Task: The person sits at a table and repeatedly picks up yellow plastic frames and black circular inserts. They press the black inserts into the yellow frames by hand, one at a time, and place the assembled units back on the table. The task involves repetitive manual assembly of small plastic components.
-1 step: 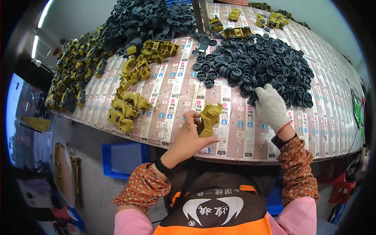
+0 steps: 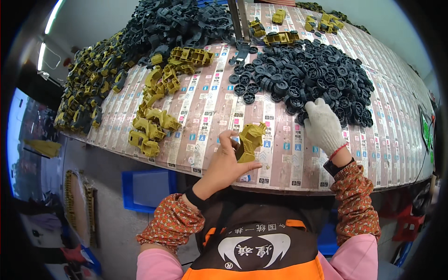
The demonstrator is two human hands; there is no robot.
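Item, nearest: left hand (image 2: 220,168), bare, thumb and fingers gripping one yellow vehicle body (image 2: 251,140), held tilted above the table's (image 2: 212,149) near edge.

Item: right hand (image 2: 323,125), white-gloved, fingers curled at the near edge of the black wheel heap (image 2: 326,81); from where I stand, cannot tell whether a wheel is pinched.

Step in hand, by my judgement: picking a wheel for the held body. Next move seems to call for a pinch on a single wheel, the body kept steady.

Item, left of the hands: loose yellow bodies (image 2: 154,123), trailing away in a line.

Items, far: dark parts pile (image 2: 175,28); beyond the wheels, a yellow vehicle with wheels (image 2: 281,38).
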